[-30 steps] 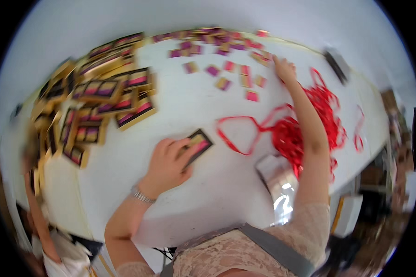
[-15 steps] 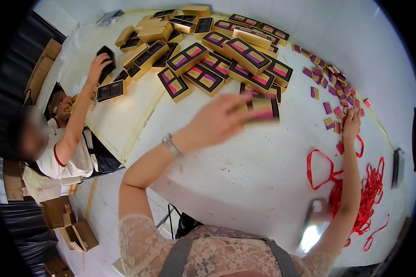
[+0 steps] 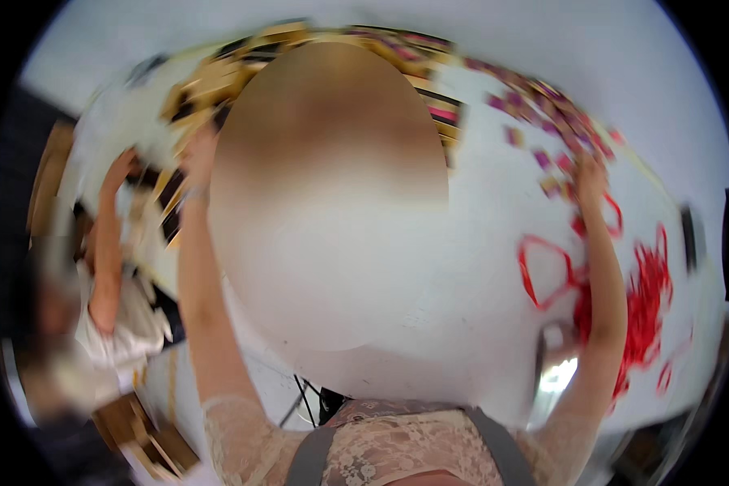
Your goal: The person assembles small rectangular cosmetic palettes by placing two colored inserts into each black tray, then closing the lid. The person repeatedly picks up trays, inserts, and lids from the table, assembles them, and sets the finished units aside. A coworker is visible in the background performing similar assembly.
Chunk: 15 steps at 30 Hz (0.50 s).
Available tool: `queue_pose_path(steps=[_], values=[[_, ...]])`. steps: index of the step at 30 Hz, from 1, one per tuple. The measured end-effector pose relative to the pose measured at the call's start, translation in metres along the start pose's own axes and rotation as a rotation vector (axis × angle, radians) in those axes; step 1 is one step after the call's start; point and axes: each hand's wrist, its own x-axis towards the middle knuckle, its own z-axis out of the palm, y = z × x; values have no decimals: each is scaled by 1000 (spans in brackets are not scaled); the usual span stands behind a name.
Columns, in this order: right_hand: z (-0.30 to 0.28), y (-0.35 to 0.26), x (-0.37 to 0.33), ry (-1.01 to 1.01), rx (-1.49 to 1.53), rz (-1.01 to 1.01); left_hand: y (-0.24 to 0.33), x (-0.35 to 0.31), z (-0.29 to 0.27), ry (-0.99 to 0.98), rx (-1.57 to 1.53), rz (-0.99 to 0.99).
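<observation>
Far left, a co-worker's hand (image 3: 121, 168) can be made out over the counter (image 3: 478, 275), so elbow room looks tight on that side. Next along, gold-and-black boxes (image 3: 211, 85) are heaped toward the far edge, and the left hand (image 3: 198, 154) is held right by them; a dark item (image 3: 220, 116) is seen at its fingertips, but it's too smeared to tell if anything is gripped. The boxes look like light, stiff card tbh, so they'd be best pinched across the long sides, and gently: thin walls could get dented, and that smooth gold finish might be a bit slippy. The middle is blurred out, so whatever lies there can't be judged. Right of that, a decent bare stretch of white counter is seen, with plenty of room for sliding stuff about. Further right, small purple, pink and gold squares (image 3: 540, 158) are scattered up to the far edge, with a pale wall (image 3: 510, 36) behind. Probably featherlight and easily flicked away, so best picked up by the edges. The right hand (image 3: 591, 174) is placed among the nearest ones, though whether one is held can't be told. Red ribbon (image 3: 644, 300) is bunched on both sides of the right forearm (image 3: 611, 283), soft and limp looking, so loops could easily be snagged there
</observation>
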Motion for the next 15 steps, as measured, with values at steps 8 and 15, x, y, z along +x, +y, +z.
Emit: queue_pose_path(steps=[8,15], values=[[-85,-64,-50,72,34,-204,211,-78,-239,-46,-770,296],[-109,-135,-92,-285,-331,-532,346,-108,-259,-409,-1282,944]])
